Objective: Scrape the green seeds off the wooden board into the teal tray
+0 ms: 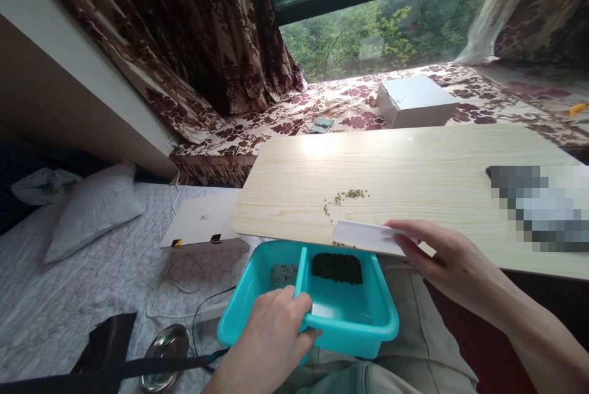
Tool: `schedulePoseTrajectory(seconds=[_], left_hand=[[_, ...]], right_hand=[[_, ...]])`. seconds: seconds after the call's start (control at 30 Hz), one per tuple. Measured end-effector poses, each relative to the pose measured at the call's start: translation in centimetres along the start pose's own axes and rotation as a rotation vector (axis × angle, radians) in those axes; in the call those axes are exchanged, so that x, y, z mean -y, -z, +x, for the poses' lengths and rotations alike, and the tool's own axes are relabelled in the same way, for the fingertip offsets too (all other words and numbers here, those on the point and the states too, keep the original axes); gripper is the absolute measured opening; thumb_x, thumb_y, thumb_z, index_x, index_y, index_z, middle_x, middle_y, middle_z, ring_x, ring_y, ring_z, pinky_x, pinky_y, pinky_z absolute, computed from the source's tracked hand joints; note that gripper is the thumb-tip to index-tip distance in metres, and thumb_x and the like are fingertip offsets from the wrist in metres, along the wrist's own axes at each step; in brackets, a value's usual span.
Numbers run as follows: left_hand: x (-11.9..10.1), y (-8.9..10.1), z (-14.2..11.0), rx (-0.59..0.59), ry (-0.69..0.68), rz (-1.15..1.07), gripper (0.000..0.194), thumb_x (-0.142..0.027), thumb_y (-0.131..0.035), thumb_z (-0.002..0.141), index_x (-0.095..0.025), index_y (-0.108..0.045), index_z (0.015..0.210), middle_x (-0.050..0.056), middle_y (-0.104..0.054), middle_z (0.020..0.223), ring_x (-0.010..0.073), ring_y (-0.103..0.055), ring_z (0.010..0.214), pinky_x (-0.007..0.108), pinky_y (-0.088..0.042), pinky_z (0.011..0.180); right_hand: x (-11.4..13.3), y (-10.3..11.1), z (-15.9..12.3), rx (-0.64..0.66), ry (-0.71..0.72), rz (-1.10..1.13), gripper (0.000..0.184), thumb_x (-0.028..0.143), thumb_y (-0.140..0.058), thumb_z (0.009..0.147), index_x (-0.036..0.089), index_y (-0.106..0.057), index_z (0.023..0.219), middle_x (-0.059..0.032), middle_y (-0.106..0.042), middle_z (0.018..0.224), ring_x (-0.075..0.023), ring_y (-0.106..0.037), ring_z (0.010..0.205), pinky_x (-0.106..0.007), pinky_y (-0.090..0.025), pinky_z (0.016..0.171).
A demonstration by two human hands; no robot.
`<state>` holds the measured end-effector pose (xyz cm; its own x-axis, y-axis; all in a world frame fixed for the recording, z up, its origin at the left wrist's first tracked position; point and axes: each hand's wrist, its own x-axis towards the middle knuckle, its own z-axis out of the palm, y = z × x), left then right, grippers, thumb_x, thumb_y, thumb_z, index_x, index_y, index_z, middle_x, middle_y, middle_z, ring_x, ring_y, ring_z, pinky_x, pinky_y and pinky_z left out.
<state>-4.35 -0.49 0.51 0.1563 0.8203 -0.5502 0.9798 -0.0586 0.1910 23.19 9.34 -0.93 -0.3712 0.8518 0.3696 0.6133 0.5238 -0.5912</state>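
Observation:
My left hand [271, 329] is closed on the near rim of a teal two-compartment bin [389, 317], by its divider. The bin is at the near edge of the wooden table [285, 179], above my lap. In my right hand [442, 253] is a flat white plastic scraper [363, 236], held low along that table edge over the bin. Small greenish beans [352, 194] lie scattered on the tabletop beyond the scraper. Dark small beans [338, 268] cover the far part of the right compartment. Whitish grains with dark specks [283, 274] lie in the left one.
A white box [202, 219] stands on the bed left of the table, near a cable. A metal bowl [165, 351] and a pillow [96, 210] are also on the bed. Another box [416, 99] and a folded cloth [321, 124] are on the window ledge. A blurred-out object [543, 204] lies at the table's right.

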Motion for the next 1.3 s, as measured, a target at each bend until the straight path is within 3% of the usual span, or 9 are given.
schedulePoseTrajectory(seconds=[0.17,0.37,0.57,1.3], left_hand=[[0.2,-0.2,0.0,-0.013,-0.001,0.004,0.005,-0.027,-0.070,0.094,-0.023,-0.069,0.096,0.002,-0.071,0.102,0.0247,-0.067,0.100,0.032,-0.047,0.080],[0.3,-0.3,0.0,-0.019,-0.001,0.010,0.005,-0.027,-0.071,0.094,-0.023,-0.069,0.096,0.002,-0.071,0.101,0.0248,-0.067,0.099,0.032,-0.047,0.081],[0.2,-0.1,0.0,-0.008,0.004,0.010,0.005,-0.027,-0.071,0.095,-0.023,-0.070,0.098,0.003,-0.071,0.102,0.0252,-0.067,0.101,0.032,-0.048,0.082],[0.3,-0.1,0.3,-0.002,0.007,0.017,0.007,-0.029,-0.072,0.095,-0.023,-0.069,0.098,0.002,-0.071,0.103,0.0246,-0.068,0.101,0.032,-0.048,0.082]], right_hand=[[0.4,0.1,-0.3,0.064,0.023,0.071,0.026,0.033,-0.052,0.099,0.026,-0.077,0.104,-0.0061,-0.084,0.095,-0.0217,-0.079,0.078,-0.028,-0.063,0.063],[-0.9,0.9,-0.1,-0.165,0.000,-0.122,0.022,0.032,-0.056,0.094,0.025,-0.076,0.102,-0.0054,-0.084,0.090,-0.0224,-0.078,0.070,-0.029,-0.061,0.060],[-0.9,0.3,0.2,-0.118,-0.037,-0.111,0.025,0.031,-0.054,0.093,0.024,-0.077,0.101,-0.0055,-0.083,0.085,-0.0208,-0.074,0.059,-0.030,-0.059,0.055],[0.5,0.3,1.2,-0.058,-0.068,-0.088,0.030,0.034,-0.051,0.092,0.022,-0.077,0.100,-0.0086,-0.084,0.093,-0.0218,-0.075,0.066,-0.029,-0.052,0.051]])
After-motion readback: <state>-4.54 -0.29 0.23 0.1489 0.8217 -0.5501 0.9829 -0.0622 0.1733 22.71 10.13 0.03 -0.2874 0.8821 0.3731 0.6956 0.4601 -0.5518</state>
